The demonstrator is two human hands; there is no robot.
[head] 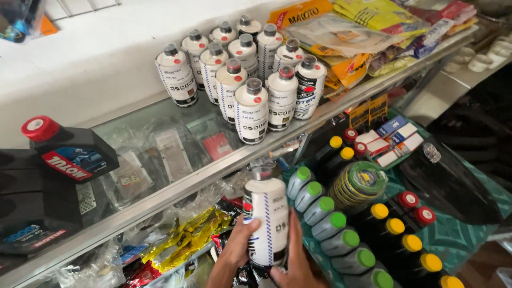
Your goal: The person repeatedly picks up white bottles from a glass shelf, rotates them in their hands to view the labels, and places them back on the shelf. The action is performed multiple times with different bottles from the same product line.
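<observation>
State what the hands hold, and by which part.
Both hands, left hand and right hand, hold one white bottle by its lower body.

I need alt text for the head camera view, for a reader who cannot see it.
Both hands, left hand and right hand, hold one white plastic bottle upright below a glass shelf bearing a cluster of similar white bottles.

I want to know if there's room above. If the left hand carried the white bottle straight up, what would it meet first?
Probably the metal front edge of the glass shelf, right above the white bottle that the left hand holds. Depth is unclear; it may pass in front.
</observation>
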